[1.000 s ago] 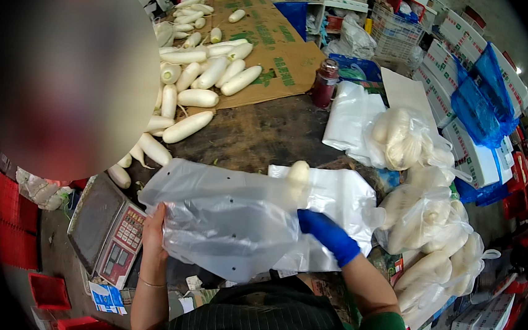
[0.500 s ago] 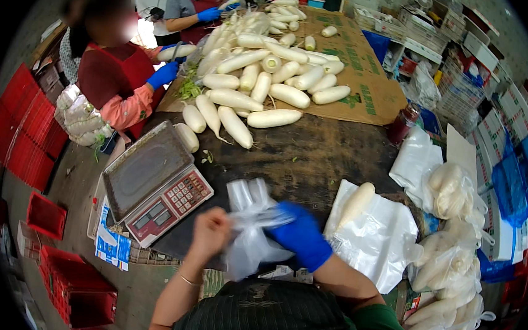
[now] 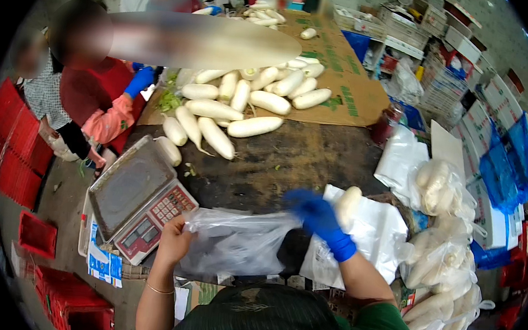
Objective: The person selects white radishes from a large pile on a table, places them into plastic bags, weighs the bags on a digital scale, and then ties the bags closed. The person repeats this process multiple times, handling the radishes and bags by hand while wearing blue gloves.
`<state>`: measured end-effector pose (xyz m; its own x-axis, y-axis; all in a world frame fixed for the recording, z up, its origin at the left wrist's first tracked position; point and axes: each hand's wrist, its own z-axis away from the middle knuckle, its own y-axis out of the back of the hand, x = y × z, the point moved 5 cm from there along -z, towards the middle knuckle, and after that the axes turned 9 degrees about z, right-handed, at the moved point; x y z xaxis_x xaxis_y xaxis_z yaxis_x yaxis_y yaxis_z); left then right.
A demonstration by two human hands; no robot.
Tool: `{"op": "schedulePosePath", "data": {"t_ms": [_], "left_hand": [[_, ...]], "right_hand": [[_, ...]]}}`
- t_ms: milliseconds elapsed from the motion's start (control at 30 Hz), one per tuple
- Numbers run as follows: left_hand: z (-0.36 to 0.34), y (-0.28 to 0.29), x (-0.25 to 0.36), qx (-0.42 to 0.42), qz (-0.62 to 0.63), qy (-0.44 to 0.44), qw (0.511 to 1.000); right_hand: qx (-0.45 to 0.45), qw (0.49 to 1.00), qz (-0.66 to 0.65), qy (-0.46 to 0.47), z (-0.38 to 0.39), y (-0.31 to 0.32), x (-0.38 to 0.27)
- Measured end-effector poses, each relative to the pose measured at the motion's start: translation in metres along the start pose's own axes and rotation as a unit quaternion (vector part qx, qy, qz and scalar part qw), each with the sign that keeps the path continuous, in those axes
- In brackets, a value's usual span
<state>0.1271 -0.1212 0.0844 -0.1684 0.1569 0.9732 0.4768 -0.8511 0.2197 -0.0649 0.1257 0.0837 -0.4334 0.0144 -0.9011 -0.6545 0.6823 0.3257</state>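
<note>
A clear plastic bag [image 3: 233,240] is spread out sideways in front of me, low over the table's near side. My left hand [image 3: 175,240], bare, pinches its upper left corner beside the scale. At the bag's right end is my right hand [image 3: 319,216] in a blue glove; motion smears its fingers, so whether they grip the film is unclear. Just right of the glove, a white radish [image 3: 348,206] lies on a stack of flat white plastic bags [image 3: 382,236]. Several more white radishes [image 3: 254,126] are heaped on the table's far part.
A digital scale [image 3: 132,195] stands left of the bag. Bagged radishes [image 3: 433,259] line the right side, with a dark red jar [image 3: 386,122] farther back. Red crates [image 3: 74,293] sit on the floor at left. A co-worker in a red apron [image 3: 106,87] stands at far left.
The bunched bag has been pulled out wide between my hands. My left hand has moved left and my gloved right hand right and slightly away from me. The view has shifted slightly.
</note>
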Motion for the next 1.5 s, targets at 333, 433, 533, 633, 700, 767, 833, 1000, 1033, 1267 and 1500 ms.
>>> {"op": "schedulePosePath", "data": {"t_ms": [333, 433, 533, 633, 700, 767, 833, 1000, 1033, 1267, 1500], "left_hand": [[-0.009, -0.009, -0.092, 0.144, 0.677, 0.222, 0.687], [-0.005, -0.006, -0.088, 0.176, 0.689, 0.191, 0.677], [-0.013, -0.021, -0.094, 0.150, 0.697, 0.193, 0.674], [-0.006, -0.019, -0.102, 0.153, 0.705, 0.210, 0.660], [-0.009, -0.033, -0.082, 0.119, 0.689, 0.229, 0.677], [-0.019, -0.056, -0.073, 0.080, 0.678, 0.239, 0.690], [-0.021, -0.080, -0.060, 0.077, 0.656, 0.257, 0.705], [-0.020, -0.118, -0.052, -0.114, 0.578, 0.283, 0.757], [-0.023, -0.133, -0.041, -0.139, 0.554, 0.287, 0.769], [-0.041, -0.144, 0.012, -0.190, 0.404, 0.228, 0.865], [-0.057, -0.133, 0.033, -0.201, 0.319, 0.148, 0.914]], "right_hand": [[0.270, 0.787, 0.441, -0.336, 0.120, 0.117, 0.157], [0.321, 0.923, 0.098, -0.188, 0.120, 0.131, 0.209], [0.225, 0.848, -0.387, -0.284, 0.158, 0.180, 0.262], [0.355, 0.815, -0.418, -0.186, 0.122, 0.159, 0.153], [0.326, 0.811, -0.470, -0.126, 0.088, 0.139, 0.076], [0.216, 0.787, -0.577, -0.039, 0.064, 0.116, 0.055], [0.202, 0.826, -0.521, -0.070, 0.029, 0.058, 0.011], [-0.174, 0.937, -0.242, -0.181, 0.004, -0.052, -0.015], [-0.132, 0.973, -0.176, -0.072, 0.015, -0.077, 0.014], [-0.106, 0.953, 0.282, 0.035, 0.018, -0.113, 0.072], [0.012, 0.837, 0.546, 0.029, 0.043, -0.027, 0.000]]}}
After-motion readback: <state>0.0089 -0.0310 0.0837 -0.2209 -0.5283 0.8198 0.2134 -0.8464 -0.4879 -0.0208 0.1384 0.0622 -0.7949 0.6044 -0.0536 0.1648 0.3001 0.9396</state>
